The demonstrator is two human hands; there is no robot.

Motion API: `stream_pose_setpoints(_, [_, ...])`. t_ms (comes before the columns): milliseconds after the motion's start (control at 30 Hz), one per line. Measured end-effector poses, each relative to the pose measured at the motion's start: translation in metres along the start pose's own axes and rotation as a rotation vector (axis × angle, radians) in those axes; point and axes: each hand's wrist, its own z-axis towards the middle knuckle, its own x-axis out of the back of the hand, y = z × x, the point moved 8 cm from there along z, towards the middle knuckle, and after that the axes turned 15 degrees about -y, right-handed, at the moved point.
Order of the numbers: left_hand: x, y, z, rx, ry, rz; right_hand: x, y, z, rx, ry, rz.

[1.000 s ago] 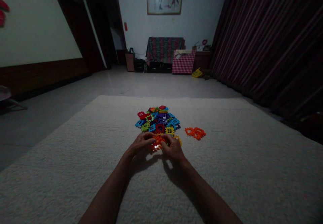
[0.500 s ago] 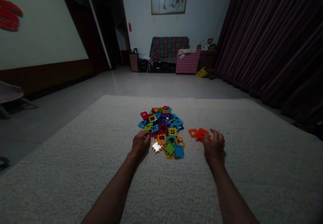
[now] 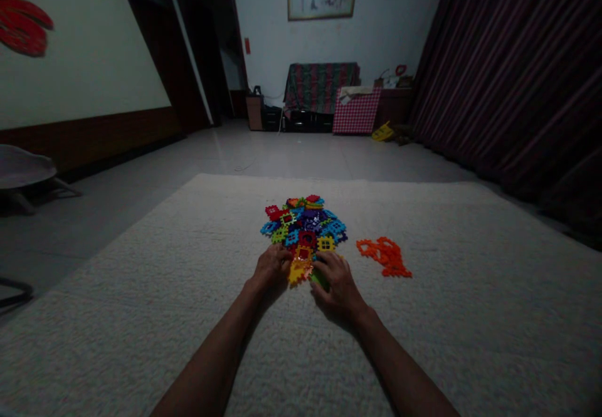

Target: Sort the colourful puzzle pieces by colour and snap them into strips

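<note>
A heap of colourful plastic interlocking tiles lies on the pale textured mat. At its near left edge rests my left hand, fingers curled together against a yellow-orange tile; what they hold, if anything, is hidden. My right hand reaches over the near right part of the heap, thumb and fingers apart around a green tile, partly covering it and the blue tile there. Apart on the right, several orange tiles lie in a loose cluster, touched by neither hand.
The mat spreads over a tiled floor. A low grey seat stands at left, with a dark curved bar nearer. Against the far wall are covered furniture and a yellow object. A dark curtain hangs at right.
My right hand has moved left from the orange tiles to the heap's near right, leaving those tiles spread on the mat. My left hand stays at the heap's left edge. The view has shifted slightly.
</note>
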Motion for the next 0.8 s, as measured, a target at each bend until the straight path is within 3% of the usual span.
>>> stream_pose_setpoints(300, [0.002, -0.002, -0.001, -0.100, 0.001, -0.110, 0.003, 0.001, -0.001, 0.016, 0.048, 0.081])
stream_pose_setpoints(500, [0.001, 0.007, 0.001, -0.054, -0.117, -0.041, 0.003, -0.001, -0.001, 0.050, 0.040, 0.117])
stream_pose_setpoints(800, [-0.001, 0.012, 0.003, -0.048, -0.149, 0.006, 0.000, 0.006, -0.001, 0.032, 0.056, 0.126])
